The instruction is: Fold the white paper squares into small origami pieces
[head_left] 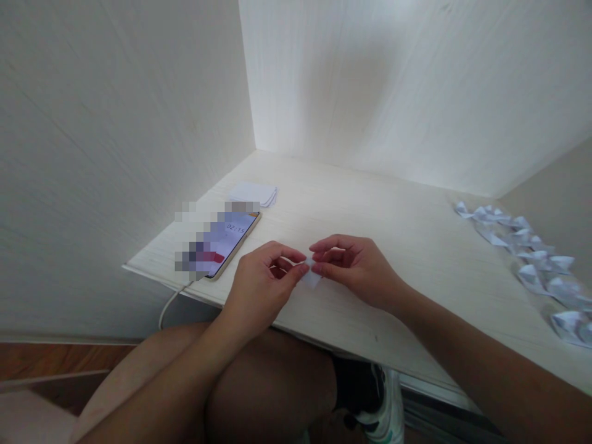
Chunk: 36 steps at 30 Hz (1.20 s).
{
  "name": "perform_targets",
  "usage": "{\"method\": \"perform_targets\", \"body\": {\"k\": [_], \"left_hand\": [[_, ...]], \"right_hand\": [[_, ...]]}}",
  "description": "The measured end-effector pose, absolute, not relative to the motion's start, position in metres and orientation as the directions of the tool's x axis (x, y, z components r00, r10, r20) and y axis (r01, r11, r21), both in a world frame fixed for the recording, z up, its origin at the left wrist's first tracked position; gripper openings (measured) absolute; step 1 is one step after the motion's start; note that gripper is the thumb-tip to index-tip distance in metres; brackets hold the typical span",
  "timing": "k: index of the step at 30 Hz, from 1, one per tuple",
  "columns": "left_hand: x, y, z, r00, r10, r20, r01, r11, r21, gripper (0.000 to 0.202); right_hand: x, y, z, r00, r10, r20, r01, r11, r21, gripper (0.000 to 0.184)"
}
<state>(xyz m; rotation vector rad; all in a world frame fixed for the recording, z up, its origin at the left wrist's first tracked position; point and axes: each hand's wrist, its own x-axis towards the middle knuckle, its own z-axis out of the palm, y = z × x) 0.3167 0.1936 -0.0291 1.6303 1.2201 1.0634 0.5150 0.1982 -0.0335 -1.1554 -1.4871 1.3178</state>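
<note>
A small piece of folded white paper (312,280) is pinched between my two hands, just above the pale tabletop. My left hand (266,280) grips its left side between thumb and fingers. On the opposite side, the thumb and fingers of my right hand (358,265) close on the paper too. The fingertips cover its upper part, so its full shape is hidden. Several folded white paper pieces (531,246) lie in rows at the right of the table. Toward the back left rests a stack of flat white paper sheets (253,192).
A phone (231,237) showing 02:15 lies left of my hands, partly blurred out, with a white cable (169,305) hanging over the table's front edge. Pale panels (342,92) enclose the pale table (370,197) at the back and left. My legs are below the edge.
</note>
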Motion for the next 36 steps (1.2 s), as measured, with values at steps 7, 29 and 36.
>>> {"method": "perform_targets", "body": {"k": [7,29,36], "left_hand": [[0.32,0.194,-0.035,0.195,0.948,0.25,0.376,-0.308,0.874,0.011],[0.312,0.201,-0.037,0.232,0.908,0.348,0.319,-0.409,0.855,0.004],[0.311,0.193,-0.028,0.184,0.605,0.775,0.478,-0.744,0.467,0.012]], "right_hand": [[0.512,0.199,-0.04,-0.286,0.956,0.065,0.136,0.108,-0.985,0.021],[0.513,0.191,-0.029,-0.226,0.834,0.504,0.399,0.551,-0.733,0.021],[0.515,0.189,-0.021,-0.201,0.643,0.739,0.474,0.724,-0.501,0.045]]}}
